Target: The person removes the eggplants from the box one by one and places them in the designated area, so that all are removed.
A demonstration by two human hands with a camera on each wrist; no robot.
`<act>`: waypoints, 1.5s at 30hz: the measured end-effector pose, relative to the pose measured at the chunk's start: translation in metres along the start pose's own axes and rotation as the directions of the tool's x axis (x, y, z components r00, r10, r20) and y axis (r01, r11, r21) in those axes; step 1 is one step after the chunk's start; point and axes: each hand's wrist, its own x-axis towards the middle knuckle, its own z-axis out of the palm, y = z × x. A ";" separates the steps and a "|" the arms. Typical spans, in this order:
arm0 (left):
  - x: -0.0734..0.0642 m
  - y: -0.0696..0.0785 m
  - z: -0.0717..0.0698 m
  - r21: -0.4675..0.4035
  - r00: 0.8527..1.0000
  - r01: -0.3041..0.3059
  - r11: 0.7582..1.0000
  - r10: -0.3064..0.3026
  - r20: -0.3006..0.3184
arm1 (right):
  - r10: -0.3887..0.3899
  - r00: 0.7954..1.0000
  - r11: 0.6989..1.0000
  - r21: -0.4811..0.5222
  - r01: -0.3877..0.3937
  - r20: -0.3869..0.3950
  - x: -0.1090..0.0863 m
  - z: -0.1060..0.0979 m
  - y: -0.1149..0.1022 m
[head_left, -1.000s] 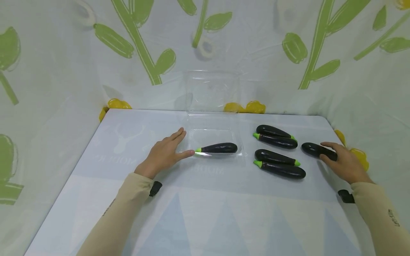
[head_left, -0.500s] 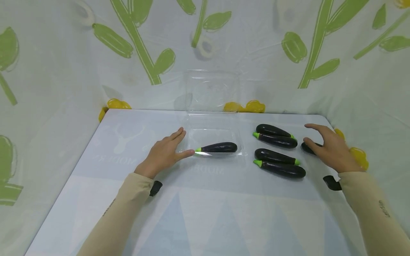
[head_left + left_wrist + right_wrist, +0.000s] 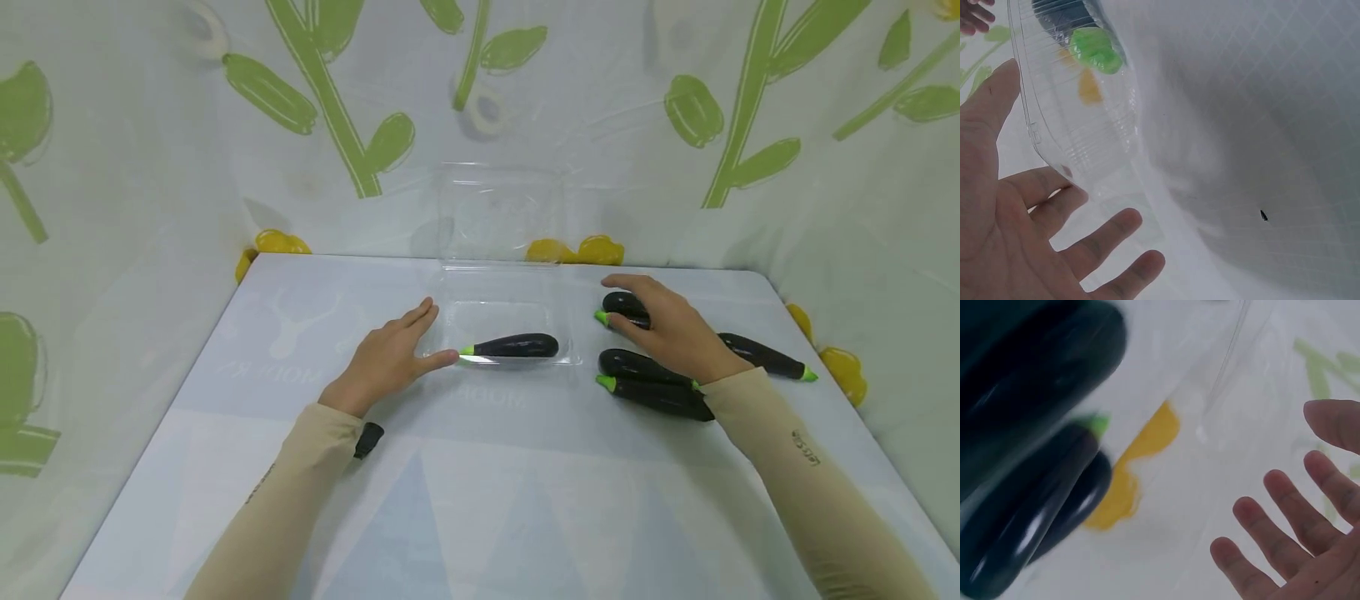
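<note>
A clear plastic clamshell box [image 3: 498,313] stands with its lid raised, and one eggplant [image 3: 517,345] lies along its front side. At its left edge is my left hand [image 3: 386,358], fingers straight; in the left wrist view the thumb and fingertips are right at the rim [image 3: 1034,134]. My right hand [image 3: 678,333] reaches over the back pair of eggplants [image 3: 624,302] and partly hides them. Its fingers are spread with nothing between them in the right wrist view, where eggplants [image 3: 1029,512] show beside it.
Two more eggplants [image 3: 637,364] lie side by side in front of the right hand, partly covered by the sleeve. A single eggplant [image 3: 772,358] rests farther right, its green stem toward the table's right edge. A patterned curtain [image 3: 585,125] hangs behind the table [image 3: 450,500].
My right hand has let go of the single eggplant on the right and moved left over the back pair. The left hand has stayed at the box.
</note>
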 end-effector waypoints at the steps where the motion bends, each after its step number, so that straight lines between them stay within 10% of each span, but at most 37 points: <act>1: 0.000 0.000 0.000 0.000 1.000 -0.001 1.000 0.001 0.001 | -0.024 1.000 1.000 -0.011 0.025 0.009 0.003 0.005 -0.004; 18: 0.000 0.004 0.000 -0.006 1.000 0.006 1.000 -0.006 0.002 | -0.205 0.945 0.978 0.013 0.209 0.255 0.042 0.065 -0.047; 34: 0.001 0.004 0.000 -0.002 1.000 0.006 1.000 -0.006 0.009 | -0.127 0.880 0.992 0.034 0.125 0.458 0.066 0.081 -0.051; 45: 0.001 0.002 0.000 -0.009 1.000 0.009 1.000 -0.009 0.005 | -0.116 0.879 0.992 0.016 0.123 0.463 0.069 0.085 -0.054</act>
